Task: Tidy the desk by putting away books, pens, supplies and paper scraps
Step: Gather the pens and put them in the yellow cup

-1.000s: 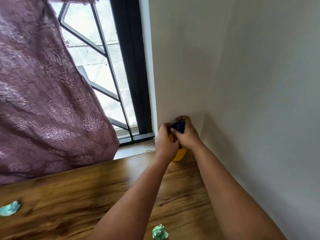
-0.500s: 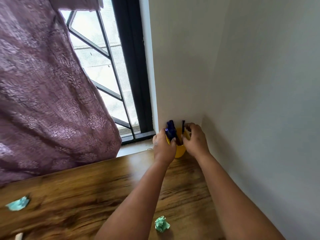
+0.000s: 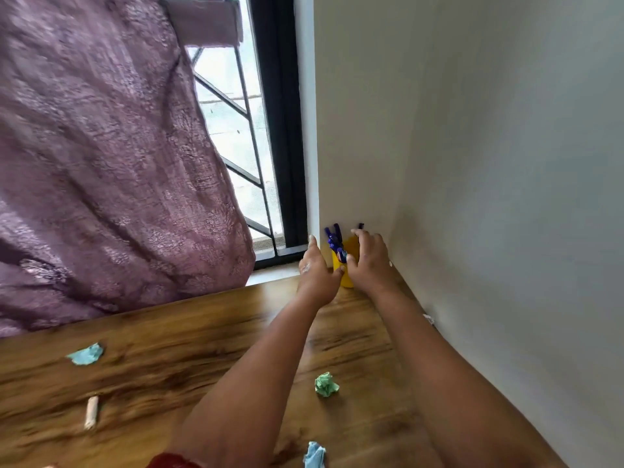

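- Bench point(image 3: 141, 359): a wood-grain top is running from the near edge to the far corner where two pale walls are meeting; it is carrying every loose item listed below.
- Curtain point(image 3: 101, 163): mauve fabric is hanging at the left in front of the barred window, clear of the work.
- Left hand point(image 3: 315, 275): it is resting at the left flank of the holder, fingers extended and loosely together, thumb tip lying against the holder's lower wall; it appears to be steadying rather than gripping.
- Right hand point(image 3: 369, 261): it is curving over the holder's right side and rim, fingers bent round the wall, thumb in front; by this reading it is holding the holder.
- Yellow pen holder point(image 3: 347, 282): it is standing upright in the far right corner, between the two hands, close to both walls.
- Blue pens point(image 3: 334, 241): several are sticking up out of the holder, leaning left; one dark tip is showing above the right fingers.
- Step in hand (judgement): the pens are being settled in the holder, and this part of the tidying is nearing completion.
- Green paper scrap point(image 3: 326, 385), left blue scrap point(image 3: 86, 354) and near blue scrap point(image 3: 314, 454): crumpled, well apart, awaiting collection.
- Small pale stick point(image 3: 91, 412), possibly chalk or an eraser: too blurred to identify.
- Next move (judgement): both hands are needing to release, withdraw and gather the scraps, the green one being nearest.
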